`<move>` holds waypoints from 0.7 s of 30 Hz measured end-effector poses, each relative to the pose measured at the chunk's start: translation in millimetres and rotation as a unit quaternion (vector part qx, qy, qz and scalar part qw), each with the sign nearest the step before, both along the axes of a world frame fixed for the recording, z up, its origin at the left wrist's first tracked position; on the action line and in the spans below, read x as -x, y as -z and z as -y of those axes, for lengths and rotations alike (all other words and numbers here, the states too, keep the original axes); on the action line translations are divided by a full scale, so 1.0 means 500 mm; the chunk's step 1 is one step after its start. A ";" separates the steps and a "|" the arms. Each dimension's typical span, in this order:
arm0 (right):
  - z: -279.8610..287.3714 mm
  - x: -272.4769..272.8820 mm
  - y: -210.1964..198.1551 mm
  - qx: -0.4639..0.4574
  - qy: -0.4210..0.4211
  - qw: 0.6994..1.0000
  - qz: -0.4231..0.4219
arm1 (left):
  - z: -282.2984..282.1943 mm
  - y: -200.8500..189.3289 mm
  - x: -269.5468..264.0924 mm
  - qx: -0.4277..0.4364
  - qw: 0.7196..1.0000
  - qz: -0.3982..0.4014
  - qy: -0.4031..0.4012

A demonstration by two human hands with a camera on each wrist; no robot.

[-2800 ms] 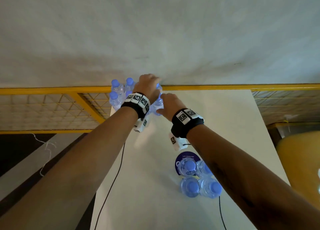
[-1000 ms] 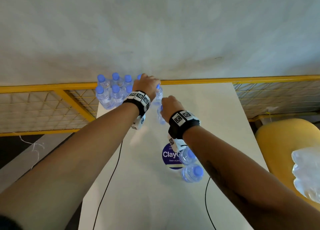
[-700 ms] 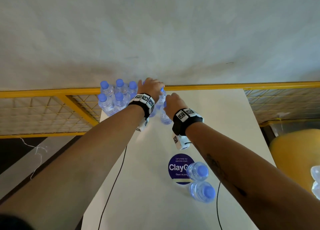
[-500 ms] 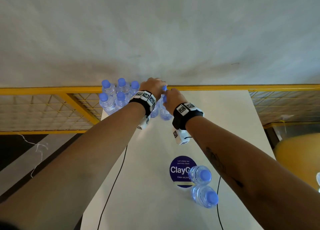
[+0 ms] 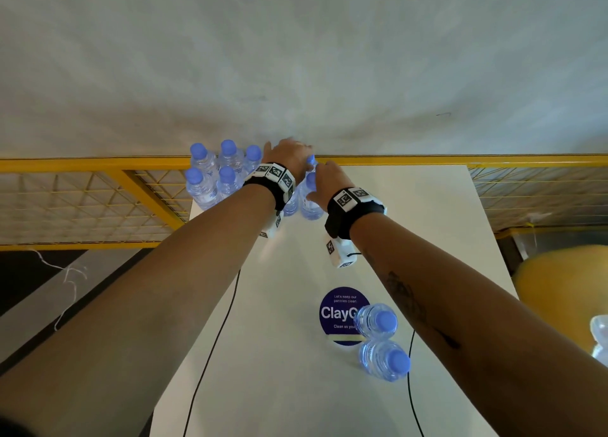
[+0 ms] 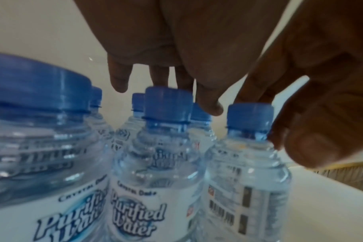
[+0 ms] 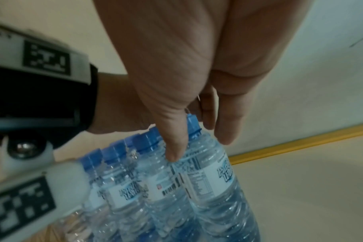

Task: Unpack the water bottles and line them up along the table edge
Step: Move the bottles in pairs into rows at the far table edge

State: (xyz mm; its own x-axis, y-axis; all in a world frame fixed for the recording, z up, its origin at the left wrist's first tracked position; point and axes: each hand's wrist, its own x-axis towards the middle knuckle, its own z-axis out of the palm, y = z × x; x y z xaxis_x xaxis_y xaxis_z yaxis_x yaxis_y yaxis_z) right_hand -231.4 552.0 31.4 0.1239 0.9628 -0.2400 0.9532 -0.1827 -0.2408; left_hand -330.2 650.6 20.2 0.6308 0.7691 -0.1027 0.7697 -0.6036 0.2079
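Several clear water bottles (image 5: 214,179) with blue caps stand in two rows at the far left corner of the white table (image 5: 279,305). My right hand (image 5: 324,181) (image 7: 197,139) pinches the neck of one water bottle (image 5: 309,199) (image 7: 213,180) (image 6: 247,172) standing at the right end of that group. My left hand (image 5: 289,158) (image 6: 166,78) hovers over the caps beside it, fingers straight and holding nothing. Two more bottles (image 5: 378,321) (image 5: 386,361) stand nearer me beside a round blue sticker (image 5: 335,311).
A yellow rail (image 5: 427,160) runs along the table's far edge, with a wire mesh fence (image 5: 82,199) to the left. Two black cables (image 5: 214,338) (image 5: 411,403) lie across the table. A yellow chair (image 5: 559,288) with crumpled plastic wrap (image 5: 600,338) sits at the right.
The near group has shrunk from several bottles to two. My right hand has carried a bottle to the far group and set it beside my left hand.
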 end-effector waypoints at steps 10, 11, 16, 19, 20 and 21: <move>0.307 -0.030 -0.083 -0.019 0.052 0.996 -0.066 | 0.261 -0.055 0.029 0.009 0.977 0.186 0.108; 0.349 -0.035 -0.088 -0.010 0.050 0.997 -0.063 | 0.307 -0.059 0.027 0.031 0.972 0.192 0.133; 0.554 -0.042 -0.103 0.057 0.083 0.993 -0.068 | 0.492 -0.053 0.015 0.141 0.964 0.108 0.196; 0.643 -0.021 -0.103 0.103 0.092 0.987 -0.085 | 0.559 -0.044 0.016 0.170 0.960 0.051 0.215; 0.665 -0.013 -0.097 0.109 0.088 0.986 -0.087 | 0.575 -0.039 0.016 0.171 0.960 0.033 0.220; 0.682 -0.005 -0.088 0.110 0.080 0.987 -0.086 | 0.590 -0.037 0.018 0.168 0.960 0.019 0.224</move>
State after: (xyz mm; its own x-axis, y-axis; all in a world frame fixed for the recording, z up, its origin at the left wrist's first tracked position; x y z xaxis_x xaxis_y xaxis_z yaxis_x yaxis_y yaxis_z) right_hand -228.9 210.9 75.4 0.2097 0.8560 -0.4726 0.8561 -0.3943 -0.3341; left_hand -338.9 355.7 38.8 0.8989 0.3471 -0.2676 0.4363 -0.7659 0.4723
